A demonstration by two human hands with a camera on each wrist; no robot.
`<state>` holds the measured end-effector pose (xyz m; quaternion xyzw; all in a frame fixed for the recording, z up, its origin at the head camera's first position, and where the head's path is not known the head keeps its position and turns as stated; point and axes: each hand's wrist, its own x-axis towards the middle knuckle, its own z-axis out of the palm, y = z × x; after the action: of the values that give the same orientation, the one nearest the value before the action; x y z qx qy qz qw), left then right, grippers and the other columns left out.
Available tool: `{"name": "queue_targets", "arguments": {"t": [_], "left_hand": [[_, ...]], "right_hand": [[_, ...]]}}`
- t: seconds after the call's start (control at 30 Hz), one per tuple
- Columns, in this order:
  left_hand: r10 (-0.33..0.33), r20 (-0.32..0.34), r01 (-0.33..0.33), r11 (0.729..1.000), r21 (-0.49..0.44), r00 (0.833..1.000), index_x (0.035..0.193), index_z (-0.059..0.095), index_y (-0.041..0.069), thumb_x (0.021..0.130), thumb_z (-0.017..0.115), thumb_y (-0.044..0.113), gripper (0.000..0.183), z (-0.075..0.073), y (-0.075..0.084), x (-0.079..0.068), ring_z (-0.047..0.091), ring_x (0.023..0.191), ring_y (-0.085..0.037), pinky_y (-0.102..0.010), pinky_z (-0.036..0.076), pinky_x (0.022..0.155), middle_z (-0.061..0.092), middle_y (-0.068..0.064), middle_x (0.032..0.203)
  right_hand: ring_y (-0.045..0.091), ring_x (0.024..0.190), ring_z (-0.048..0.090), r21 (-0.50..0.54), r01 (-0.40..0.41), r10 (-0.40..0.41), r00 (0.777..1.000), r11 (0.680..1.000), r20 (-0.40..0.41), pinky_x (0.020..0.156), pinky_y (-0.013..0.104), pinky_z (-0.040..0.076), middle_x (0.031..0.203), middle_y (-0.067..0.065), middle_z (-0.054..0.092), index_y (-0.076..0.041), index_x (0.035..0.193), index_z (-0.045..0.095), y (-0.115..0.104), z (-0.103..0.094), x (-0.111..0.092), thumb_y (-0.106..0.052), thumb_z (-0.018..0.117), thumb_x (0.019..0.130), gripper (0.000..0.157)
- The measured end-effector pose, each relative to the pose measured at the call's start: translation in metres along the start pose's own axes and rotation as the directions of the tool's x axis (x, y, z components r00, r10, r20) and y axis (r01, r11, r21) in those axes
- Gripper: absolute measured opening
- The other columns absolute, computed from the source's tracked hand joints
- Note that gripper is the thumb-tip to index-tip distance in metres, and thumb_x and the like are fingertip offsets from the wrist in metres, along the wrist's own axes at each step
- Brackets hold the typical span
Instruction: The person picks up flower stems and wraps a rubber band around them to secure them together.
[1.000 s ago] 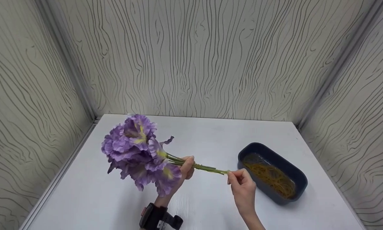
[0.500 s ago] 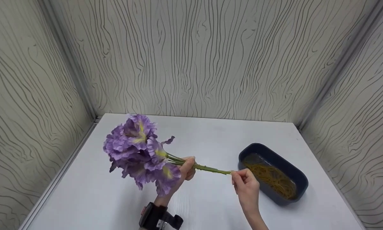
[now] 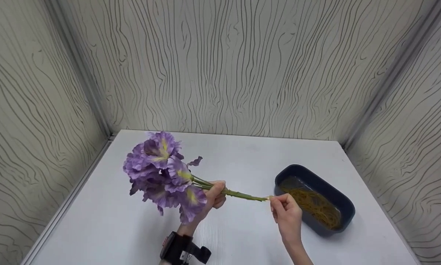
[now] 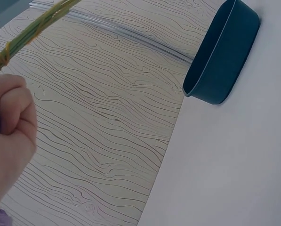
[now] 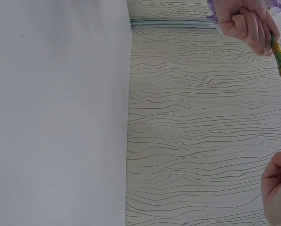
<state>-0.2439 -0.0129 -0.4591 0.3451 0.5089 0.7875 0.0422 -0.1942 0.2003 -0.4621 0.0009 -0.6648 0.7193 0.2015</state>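
A bunch of purple irises (image 3: 161,180) with yellow-marked petals lies across my left hand (image 3: 214,195), which grips its green stems (image 3: 242,195). The blooms point left and the stem ends point right. Close by that hand, a yellow rubber band (image 4: 3,57) wraps the stems, and a yellow strand runs along them toward their ends. My right hand (image 3: 288,215) pinches the stretched end of the band between thumb and forefinger, right at the stem tips. In the right wrist view, both hands show at the right edge, with yellow loops (image 5: 276,46) on the stems.
A dark blue oblong container (image 3: 341,200) stands on the white table (image 3: 235,154) right of my right hand. Many loose yellow rubber bands (image 3: 316,208) lie in it. Wood-patterned panels (image 3: 220,66) enclose the table at the back and sides.
My right hand has moved slightly to the right, drawing the yellow band out to the stem tips. The blooms have turned a little in my left hand, which stays in place.
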Motion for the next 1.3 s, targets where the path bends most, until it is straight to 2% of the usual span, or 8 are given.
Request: {"name": "queue_targets", "arguments": {"t": [0.2, 0.4, 0.47, 0.73, 0.83, 1.03, 1.2, 1.3], "left_hand": [[0.007, 0.035, -0.008, 0.999, 0.036, 0.999, 0.061, 0.026, 0.001, 0.095, 0.035, 0.001, 0.035, -0.001, 0.005, 0.002, 0.021, 0.043, -0.015, -0.026, 0.019, 0.041, 0.020, -0.011, 0.052], [-0.006, -0.011, 0.007, 0.995, 0.103, 1.000, 0.061, 0.029, 0.001, 0.096, 0.038, 0.005, 0.036, 0.003, 0.008, 0.002, 0.022, 0.043, -0.015, -0.025, 0.020, 0.042, 0.023, -0.009, 0.052], [-0.016, -0.012, 0.017, 0.996, 0.090, 1.000, 0.061, 0.030, 0.000, 0.095, 0.038, 0.003, 0.035, 0.005, 0.007, 0.004, 0.023, 0.042, -0.013, -0.025, 0.020, 0.040, 0.025, -0.006, 0.051], [0.034, -0.013, -0.032, 0.985, 0.169, 0.999, 0.057, 0.034, 0.001, 0.093, 0.043, 0.000, 0.037, 0.006, 0.006, 0.006, 0.026, 0.040, -0.020, -0.027, 0.023, 0.039, 0.029, -0.011, 0.049], [0.010, -0.016, -0.006, 0.983, 0.185, 1.000, 0.057, 0.035, 0.001, 0.092, 0.044, 0.001, 0.037, 0.006, 0.006, 0.006, 0.027, 0.041, -0.020, -0.026, 0.024, 0.039, 0.030, -0.011, 0.049], [-0.030, -0.011, 0.031, 0.991, 0.133, 0.999, 0.057, 0.032, 0.002, 0.089, 0.046, 0.000, 0.036, 0.008, 0.004, 0.009, 0.024, 0.040, -0.017, -0.027, 0.019, 0.037, 0.027, -0.007, 0.048], [-0.082, -0.025, 0.085, 0.990, 0.111, 0.996, 0.056, 0.033, 0.001, 0.089, 0.051, 0.007, 0.038, 0.010, 0.001, 0.009, 0.024, 0.040, -0.016, -0.026, 0.019, 0.038, 0.029, -0.003, 0.049], [-0.103, 0.001, 0.102, 0.987, 0.121, 0.995, 0.057, 0.032, -0.001, 0.091, 0.049, 0.008, 0.039, 0.011, -0.001, 0.008, 0.024, 0.040, -0.016, -0.027, 0.020, 0.039, 0.029, -0.003, 0.049]], "right_hand": [[0.009, 0.046, 0.037, -0.041, 0.058, -0.056, 0.998, 0.997, 0.036, 0.039, 0.018, 0.029, 0.061, 0.010, 0.048, 0.011, 0.081, 0.050, -0.002, -0.002, 0.001, 0.005, 0.059, 0.085, 0.011], [0.010, 0.049, 0.039, -0.090, 0.098, -0.094, 0.994, 0.991, 0.048, 0.041, 0.019, 0.030, 0.061, 0.009, 0.048, 0.008, 0.079, 0.053, -0.007, 0.000, 0.002, 0.007, 0.060, 0.083, 0.008], [0.010, 0.049, 0.040, -0.116, 0.120, -0.115, 0.992, 0.986, 0.047, 0.041, 0.020, 0.031, 0.060, 0.008, 0.048, 0.008, 0.077, 0.053, -0.012, 0.002, 0.000, 0.009, 0.059, 0.083, 0.008], [0.008, 0.050, 0.041, -0.170, 0.213, -0.204, 0.977, 0.962, 0.066, 0.042, 0.020, 0.032, 0.059, 0.008, 0.049, 0.007, 0.075, 0.053, -0.034, 0.013, -0.006, 0.014, 0.058, 0.080, 0.010], [0.009, 0.050, 0.042, -0.164, 0.266, -0.248, 0.961, 0.950, 0.121, 0.041, 0.021, 0.032, 0.059, 0.010, 0.050, 0.007, 0.076, 0.053, -0.036, 0.016, -0.004, 0.015, 0.058, 0.080, 0.010], [0.010, 0.050, 0.045, -0.185, 0.388, -0.338, 0.906, 0.903, 0.253, 0.041, 0.022, 0.034, 0.060, 0.009, 0.052, 0.004, 0.076, 0.054, -0.036, 0.020, 0.002, 0.015, 0.059, 0.080, 0.012], [0.010, 0.049, 0.043, -0.188, 0.388, -0.313, 0.889, 0.902, 0.334, 0.041, 0.021, 0.037, 0.062, 0.008, 0.053, 0.003, 0.077, 0.054, -0.037, 0.022, 0.004, 0.013, 0.058, 0.081, 0.011], [0.013, 0.047, 0.044, -0.189, 0.373, -0.287, 0.884, 0.908, 0.369, 0.041, 0.022, 0.039, 0.062, 0.009, 0.053, 0.003, 0.079, 0.054, -0.037, 0.023, 0.005, 0.013, 0.057, 0.082, 0.010]]}}
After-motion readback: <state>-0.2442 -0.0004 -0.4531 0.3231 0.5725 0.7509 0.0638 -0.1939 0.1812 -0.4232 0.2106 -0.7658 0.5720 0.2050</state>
